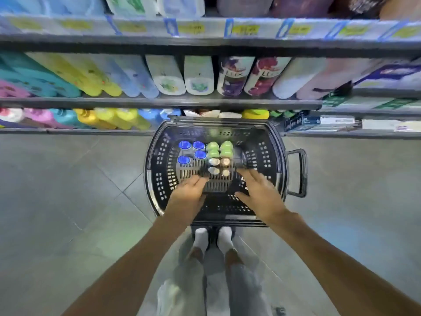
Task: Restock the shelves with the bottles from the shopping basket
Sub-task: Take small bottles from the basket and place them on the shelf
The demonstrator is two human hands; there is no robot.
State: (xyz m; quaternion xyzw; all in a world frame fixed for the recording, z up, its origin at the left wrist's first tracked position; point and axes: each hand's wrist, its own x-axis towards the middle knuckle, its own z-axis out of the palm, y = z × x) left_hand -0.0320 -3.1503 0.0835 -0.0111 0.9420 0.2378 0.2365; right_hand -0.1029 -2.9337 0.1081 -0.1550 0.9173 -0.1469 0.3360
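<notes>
A black shopping basket (pixel 157 179) stands on the floor in front of the shelves. Inside it, upright bottles show their caps: several blue-capped bottles (pixel 198 145) at the left, several green-capped bottles (pixel 226 146) to their right, and several pale and copper-capped bottles (pixel 214 171) nearer me. My left hand (pixel 190 193) hovers over the basket's near left part, fingers spread, holding nothing. My right hand (pixel 259 190) reaches in from the near right, fingers apart, just short of the pale caps and holding nothing.
Shelves (pixel 159 102) rise behind the basket, packed with coloured bottles; the lowest shelf (pixel 91 131) holds yellow, blue and pink ones. The basket's handle (pixel 300 173) sticks out to the right. Grey tiled floor (pixel 68 190) lies on both sides. My feet (pixel 213 238) stand right behind the basket.
</notes>
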